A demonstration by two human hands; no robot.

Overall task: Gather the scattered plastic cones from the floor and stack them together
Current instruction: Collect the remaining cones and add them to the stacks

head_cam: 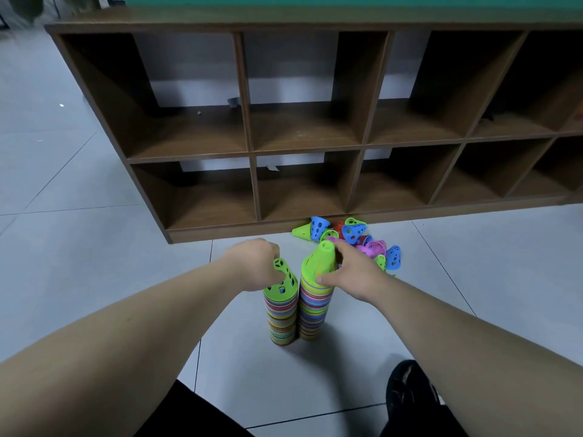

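Note:
Two tall stacks of striped, many-coloured plastic cones stand side by side on the floor. My left hand [255, 263] grips the green perforated cone [282, 280] that tops the left stack [281, 316]. My right hand [350, 272] holds the solid green cone [320, 261] on top of the right stack [314, 310], thumb on its rim and fingers round its far side. Behind the stacks lies a loose pile of cones [356, 239] in blue, green, pink and red.
A brown wooden cubby shelf [252, 127] with open compartments stands right behind the pile. Grey floor tiles [79, 247] stretch to the left. My dark shoe [410, 392] sits at the lower right and dark trousers [189, 414] at the bottom.

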